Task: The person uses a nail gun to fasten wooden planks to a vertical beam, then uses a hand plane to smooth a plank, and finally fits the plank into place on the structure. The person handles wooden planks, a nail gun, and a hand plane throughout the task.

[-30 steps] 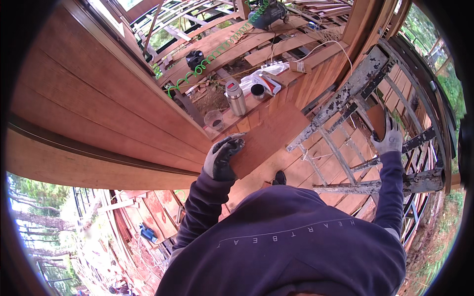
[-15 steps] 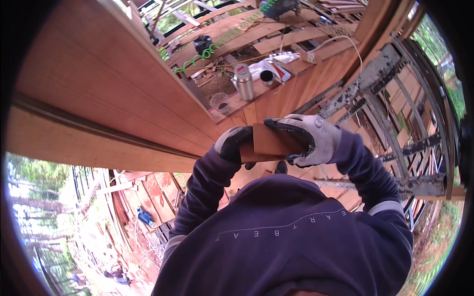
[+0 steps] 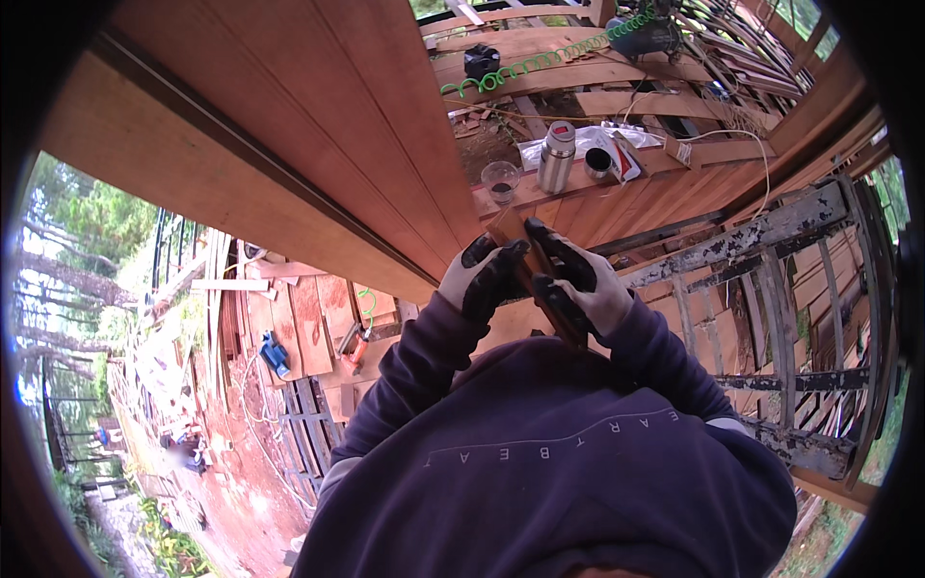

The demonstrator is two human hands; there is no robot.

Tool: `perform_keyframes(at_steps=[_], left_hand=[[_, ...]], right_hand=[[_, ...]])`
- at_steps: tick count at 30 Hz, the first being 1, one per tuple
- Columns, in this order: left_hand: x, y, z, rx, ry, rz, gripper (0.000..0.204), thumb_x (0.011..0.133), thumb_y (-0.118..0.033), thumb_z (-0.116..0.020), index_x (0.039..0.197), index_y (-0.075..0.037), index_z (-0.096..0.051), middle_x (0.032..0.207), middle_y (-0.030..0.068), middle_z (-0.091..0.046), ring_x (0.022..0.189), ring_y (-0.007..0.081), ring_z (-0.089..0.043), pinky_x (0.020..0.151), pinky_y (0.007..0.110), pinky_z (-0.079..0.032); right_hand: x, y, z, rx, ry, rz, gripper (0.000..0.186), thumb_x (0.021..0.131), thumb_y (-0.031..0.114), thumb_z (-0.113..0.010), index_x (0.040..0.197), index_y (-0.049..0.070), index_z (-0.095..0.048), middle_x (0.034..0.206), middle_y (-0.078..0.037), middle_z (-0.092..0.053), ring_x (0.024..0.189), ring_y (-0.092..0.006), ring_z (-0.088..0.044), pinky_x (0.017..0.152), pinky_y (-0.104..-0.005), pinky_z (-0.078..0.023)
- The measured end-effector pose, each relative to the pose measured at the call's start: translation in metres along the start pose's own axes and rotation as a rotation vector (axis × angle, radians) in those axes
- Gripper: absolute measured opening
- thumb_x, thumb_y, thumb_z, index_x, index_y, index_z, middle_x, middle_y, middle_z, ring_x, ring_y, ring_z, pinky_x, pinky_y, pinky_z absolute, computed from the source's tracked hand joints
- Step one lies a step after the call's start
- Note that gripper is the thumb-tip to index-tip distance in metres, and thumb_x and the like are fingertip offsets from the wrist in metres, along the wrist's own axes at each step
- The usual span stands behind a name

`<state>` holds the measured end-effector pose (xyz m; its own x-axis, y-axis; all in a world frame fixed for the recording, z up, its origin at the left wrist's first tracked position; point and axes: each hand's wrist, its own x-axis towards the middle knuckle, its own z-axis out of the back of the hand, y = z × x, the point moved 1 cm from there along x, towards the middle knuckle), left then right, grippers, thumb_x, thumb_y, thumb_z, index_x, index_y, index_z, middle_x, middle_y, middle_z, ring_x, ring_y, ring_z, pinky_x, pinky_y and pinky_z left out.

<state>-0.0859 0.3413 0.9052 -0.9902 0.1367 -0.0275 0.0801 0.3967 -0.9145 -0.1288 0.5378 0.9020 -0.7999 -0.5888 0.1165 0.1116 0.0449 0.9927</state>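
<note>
My left hand (image 3: pixel 482 277), in a grey glove with black palm, is closed on short reddish-brown wooden boards (image 3: pixel 508 224) held tilted in front of my chest. My right hand (image 3: pixel 573 287), gloved alike, grips their other side with fingers wrapped over the edge. Just beyond them, a plank ledge (image 3: pixel 694 157) bears a steel flask (image 3: pixel 556 161), a dark-topped metal cup (image 3: pixel 597 166) and a clear plastic cup (image 3: pixel 500 190). A tall panelled wooden wall (image 3: pixel 318 125) rises to the left of my hands.
A paint-flaked metal ladder (image 3: pixel 732 217) stands at right. A coiled green hose (image 3: pixel 511 73) runs to a compressor (image 3: pixel 631 37) among loose planks behind. At lower left are a blue power tool (image 3: pixel 274 354), an orange tool (image 3: pixel 352 352) and trees (image 3: pixel 67 275) beyond.
My right hand has left the ladder with its piece and joined my left. The boards, held apart earlier, are now together and turned on edge. The view has swung, shifting the wall upward.
</note>
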Motion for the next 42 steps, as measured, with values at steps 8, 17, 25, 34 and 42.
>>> perform_keyframes(at_steps=[8, 17, 25, 34, 42], left_hand=[[0.003, -0.008, 0.002, -0.13, -0.121, 0.183, 0.026, 0.094, -0.023, -0.063, 0.109, -0.002, -0.057, 0.095, 0.0087, -0.065, 0.084, 0.0175, -0.068, 0.074, 0.029, -0.057], [-0.005, -0.011, 0.007, -0.139, -0.155, 0.219, 0.032, 0.098, -0.026, -0.056, 0.115, 0.001, -0.055, 0.095, 0.0088, -0.06, 0.083, 0.0189, -0.068, 0.068, 0.032, -0.057], [-0.007, -0.024, 0.003, -0.058, -0.175, 0.124, 0.032, 0.097, -0.029, -0.057, 0.111, 0.0, -0.059, 0.096, 0.0081, -0.065, 0.086, 0.0175, -0.067, 0.075, 0.031, -0.056], [-0.011, -0.032, -0.001, -0.113, -0.256, 0.097, 0.025, 0.09, -0.015, -0.068, 0.107, 0.002, -0.061, 0.09, 0.0047, -0.066, 0.08, 0.0125, -0.066, 0.072, 0.028, -0.057], [-0.008, -0.008, 0.023, 0.243, -0.396, -0.275, 0.027, 0.088, -0.006, -0.067, 0.112, 0.004, -0.06, 0.09, 0.0065, -0.067, 0.075, 0.013, -0.065, 0.069, 0.027, -0.056]], right_hand=[[0.013, 0.003, -0.015, 0.317, 0.095, -0.258, 0.038, 0.101, 0.021, -0.05, 0.131, -0.003, -0.052, 0.098, -0.012, -0.065, 0.076, -0.0169, -0.066, 0.067, -0.0294, -0.055], [0.005, -0.001, -0.025, 0.226, 0.06, -0.205, 0.035, 0.103, 0.018, -0.044, 0.133, 0.001, -0.051, 0.096, -0.014, -0.064, 0.078, -0.0177, -0.065, 0.067, -0.0298, -0.055], [0.012, -0.01, -0.019, 0.22, 0.245, -0.028, 0.041, 0.102, 0.015, -0.046, 0.139, -0.002, -0.043, 0.114, -0.016, -0.06, 0.096, -0.0186, -0.064, 0.079, -0.0305, -0.054], [-0.012, -0.039, -0.01, -0.041, 0.128, 0.0, 0.061, 0.085, -0.004, -0.065, 0.141, -0.002, -0.04, 0.136, -0.021, -0.049, 0.112, -0.0262, -0.061, 0.097, -0.0362, -0.049], [0.008, 0.028, -0.032, -0.345, 0.138, 0.112, 0.057, 0.086, 0.0, -0.063, 0.138, -0.006, -0.041, 0.128, -0.021, -0.056, 0.112, -0.0243, -0.061, 0.098, -0.0344, -0.048]])
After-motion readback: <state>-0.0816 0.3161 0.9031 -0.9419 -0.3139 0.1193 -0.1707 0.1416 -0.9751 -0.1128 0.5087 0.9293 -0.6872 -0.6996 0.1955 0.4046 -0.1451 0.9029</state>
